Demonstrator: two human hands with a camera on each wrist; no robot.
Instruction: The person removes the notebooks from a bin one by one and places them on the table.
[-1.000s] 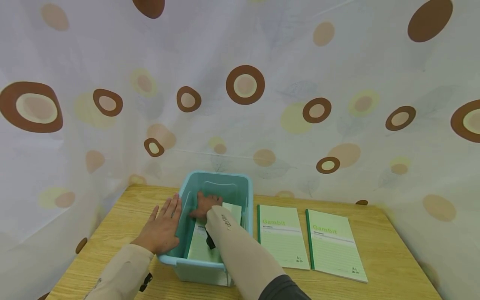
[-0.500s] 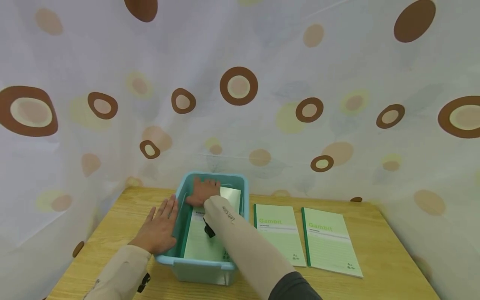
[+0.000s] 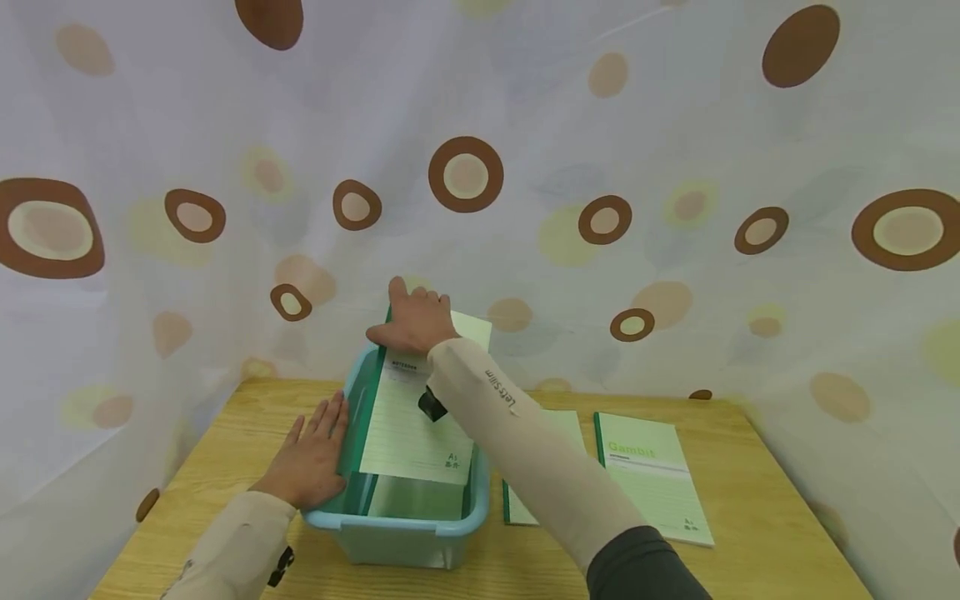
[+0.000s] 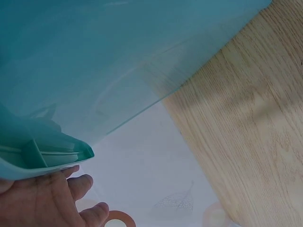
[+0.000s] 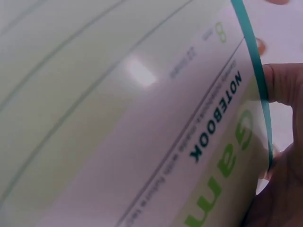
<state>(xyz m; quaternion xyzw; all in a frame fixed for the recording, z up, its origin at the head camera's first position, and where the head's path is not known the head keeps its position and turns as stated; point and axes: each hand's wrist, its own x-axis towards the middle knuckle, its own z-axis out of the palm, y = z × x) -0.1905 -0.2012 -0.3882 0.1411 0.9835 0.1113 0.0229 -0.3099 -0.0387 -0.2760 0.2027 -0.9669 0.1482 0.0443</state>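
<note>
My right hand grips the top end of a pale green notebook with a dark green spine. The notebook is tilted, its upper part above the far rim of a light blue plastic bin, its lower edge over the bin's inside. In the right wrist view, the thumb and fingers hold the notebook at its spine and top. Below it, another pale green notebook lies inside the bin. My left hand lies with straight fingers against the bin's left rim; the left wrist view shows this hand under the rim.
Two more notebooks lie on the wooden table to the bin's right. The nearer notebook is partly hidden behind my right forearm; the farther notebook shows fully. A patterned curtain hangs behind the table.
My right hand has risen from inside the bin, lifting the notebook up and exposing another beneath it. The left hand stays at the rim. The head view has shifted slightly.
</note>
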